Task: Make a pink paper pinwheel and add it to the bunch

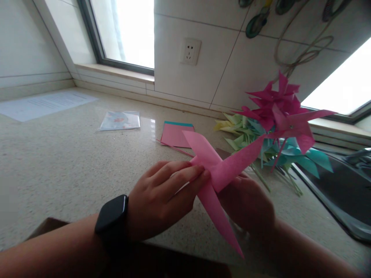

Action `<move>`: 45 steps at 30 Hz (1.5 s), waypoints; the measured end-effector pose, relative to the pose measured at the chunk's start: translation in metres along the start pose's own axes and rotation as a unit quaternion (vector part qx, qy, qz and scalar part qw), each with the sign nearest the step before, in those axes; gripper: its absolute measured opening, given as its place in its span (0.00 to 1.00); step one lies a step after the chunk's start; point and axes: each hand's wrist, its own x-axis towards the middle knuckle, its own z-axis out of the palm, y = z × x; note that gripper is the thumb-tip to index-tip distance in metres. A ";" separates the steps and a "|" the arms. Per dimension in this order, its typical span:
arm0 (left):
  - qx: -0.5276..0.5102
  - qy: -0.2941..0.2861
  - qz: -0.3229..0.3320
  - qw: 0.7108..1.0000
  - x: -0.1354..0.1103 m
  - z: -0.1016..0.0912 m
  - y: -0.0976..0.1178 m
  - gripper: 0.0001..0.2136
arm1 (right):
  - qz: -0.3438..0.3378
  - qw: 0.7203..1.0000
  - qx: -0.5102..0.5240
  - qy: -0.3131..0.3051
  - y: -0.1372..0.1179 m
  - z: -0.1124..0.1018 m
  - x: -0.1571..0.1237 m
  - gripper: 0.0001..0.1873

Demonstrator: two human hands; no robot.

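Observation:
A light pink folded paper pinwheel is held above the speckled counter, its pointed blades sticking out up-left, up-right and down. My left hand, with a black watch on the wrist, pinches the pinwheel's middle from the left with closed fingers. From underneath on the right, my right hand grips the same paper, its fingers partly hidden behind the paper.
Finished pinwheels lie in a heap at the right: magenta ones on top, yellow-green and teal ones beneath. A stack of pink paper squares, a plastic packet and a printed sheet lie farther back. A sink lies at the right.

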 end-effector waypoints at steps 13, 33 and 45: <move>0.113 -0.063 0.049 0.990 -0.004 0.002 -0.001 0.22 | 0.049 0.985 0.048 0.157 0.006 0.007 0.007 0.09; -0.061 -0.072 -0.043 0.995 0.000 0.000 0.004 0.25 | 0.078 0.978 -0.019 0.195 0.005 0.008 0.010 0.10; -0.471 -0.080 -0.472 0.741 0.017 0.009 -0.003 0.16 | 0.060 0.985 -0.079 0.142 0.009 0.003 0.009 0.06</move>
